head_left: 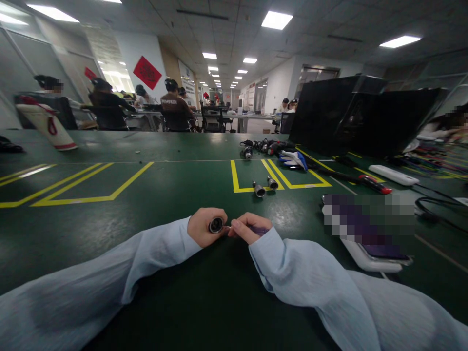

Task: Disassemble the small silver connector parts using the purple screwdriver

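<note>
My left hand [206,227] is closed around a round metal connector [216,224], its open end facing me. My right hand [252,227] grips a small screwdriver with a purple handle [259,230]. The screwdriver's thin metal shaft reaches leftward to the side of the connector. Its tip is too small to make out there. Beyond my hands, two similar metal connectors lie on the green table: one connector [259,190] just in front of a yellow tape line, the other connector [272,183] to its right.
A pile of cabled connectors [265,146] and a blue-and-white glove [293,160] lie farther back. At right are a phone [369,229] on a white device, a red-and-black handled tool [375,184], a white power strip [393,175] and black monitors [329,114]. A paper cup [54,124] stands far left.
</note>
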Motion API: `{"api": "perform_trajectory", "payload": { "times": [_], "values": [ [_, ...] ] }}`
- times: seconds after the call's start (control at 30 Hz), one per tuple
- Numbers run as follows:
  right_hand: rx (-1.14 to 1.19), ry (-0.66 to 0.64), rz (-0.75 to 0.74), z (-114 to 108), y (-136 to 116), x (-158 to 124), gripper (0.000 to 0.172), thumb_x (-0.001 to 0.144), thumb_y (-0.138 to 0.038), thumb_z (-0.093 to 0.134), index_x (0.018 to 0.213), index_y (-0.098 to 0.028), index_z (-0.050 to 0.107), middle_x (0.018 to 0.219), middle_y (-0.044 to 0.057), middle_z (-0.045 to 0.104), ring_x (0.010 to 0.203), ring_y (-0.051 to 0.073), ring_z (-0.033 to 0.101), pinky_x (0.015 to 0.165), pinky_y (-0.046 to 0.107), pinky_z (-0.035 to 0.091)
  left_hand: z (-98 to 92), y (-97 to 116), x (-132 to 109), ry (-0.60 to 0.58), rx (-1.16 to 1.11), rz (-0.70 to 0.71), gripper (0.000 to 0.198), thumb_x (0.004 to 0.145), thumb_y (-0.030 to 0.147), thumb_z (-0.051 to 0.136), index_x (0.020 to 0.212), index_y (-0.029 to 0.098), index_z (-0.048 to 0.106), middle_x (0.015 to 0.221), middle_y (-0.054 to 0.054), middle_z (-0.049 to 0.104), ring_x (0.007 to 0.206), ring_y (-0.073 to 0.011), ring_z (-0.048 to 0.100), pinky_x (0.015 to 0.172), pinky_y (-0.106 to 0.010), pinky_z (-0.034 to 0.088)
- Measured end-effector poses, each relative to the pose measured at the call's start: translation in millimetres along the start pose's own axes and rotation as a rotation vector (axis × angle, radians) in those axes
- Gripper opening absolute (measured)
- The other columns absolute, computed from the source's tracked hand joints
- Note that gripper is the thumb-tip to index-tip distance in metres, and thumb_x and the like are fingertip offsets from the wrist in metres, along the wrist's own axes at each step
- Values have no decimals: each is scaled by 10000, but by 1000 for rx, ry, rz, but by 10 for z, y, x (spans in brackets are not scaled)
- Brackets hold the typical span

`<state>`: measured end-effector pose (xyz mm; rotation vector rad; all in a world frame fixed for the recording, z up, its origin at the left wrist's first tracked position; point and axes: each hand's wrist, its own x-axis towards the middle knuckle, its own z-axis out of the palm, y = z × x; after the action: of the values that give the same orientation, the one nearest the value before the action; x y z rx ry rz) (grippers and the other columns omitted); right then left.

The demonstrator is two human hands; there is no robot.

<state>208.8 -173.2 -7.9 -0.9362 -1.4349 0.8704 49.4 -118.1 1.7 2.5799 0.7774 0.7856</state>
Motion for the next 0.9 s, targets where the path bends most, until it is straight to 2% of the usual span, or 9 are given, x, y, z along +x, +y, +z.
{"api": "perform_trajectory", "payload": {
  "times": [0.1,0.17,0.37,0.53,0.6,0.67,0.9],
  "values": [
    [160,-17,94,-1,-18,22,285,741,-384,545,570,-158,575,540,19,633,511,111,579,544,241,476,-17,16,3,28,-40,-8,164,708,264,520,611,138,483,547,13,496,488,-81,445,464,-190,360],
    [184,-15,93,-6,-39,28,286,746,-384,539,575,-157,575,536,20,634,515,113,583,552,245,481,-19,14,3,36,-61,-15,162,708,262,525,615,136,483,549,13,497,484,-79,443,460,-188,360],
    [-78,46,-97,-8,-38,-14,298,756,-369,516,569,-150,595,567,39,623,533,120,561,534,245,441,19,-20,-10,-18,-63,0,163,710,280,525,646,130,519,574,-8,541,504,-92,479,469,-195,377],
    [-364,7,-232,1,3,-38,279,749,-349,503,563,-159,586,565,34,601,542,132,541,543,267,412,14,22,-5,-55,24,33,173,734,287,495,655,135,513,555,0,519,491,-89,477,461,-190,365],
    [-364,5,-196,2,-6,-38,285,747,-352,504,546,-163,576,552,27,600,531,130,541,539,264,414,6,40,0,-79,49,55,169,740,285,487,660,139,514,567,-1,524,504,-91,488,472,-189,370],
    [-281,24,-98,1,-29,-32,301,745,-358,508,521,-166,561,527,20,600,505,122,541,516,250,420,2,49,2,-101,60,62,161,742,279,489,659,143,515,582,-3,533,521,-95,501,485,-191,378],
    [196,78,231,-13,-63,48,271,697,-354,562,515,-153,555,453,2,603,397,92,535,448,223,442,4,47,2,-114,81,38,173,730,302,512,656,146,504,600,-7,542,527,-95,498,493,-195,381]
  ]
}}
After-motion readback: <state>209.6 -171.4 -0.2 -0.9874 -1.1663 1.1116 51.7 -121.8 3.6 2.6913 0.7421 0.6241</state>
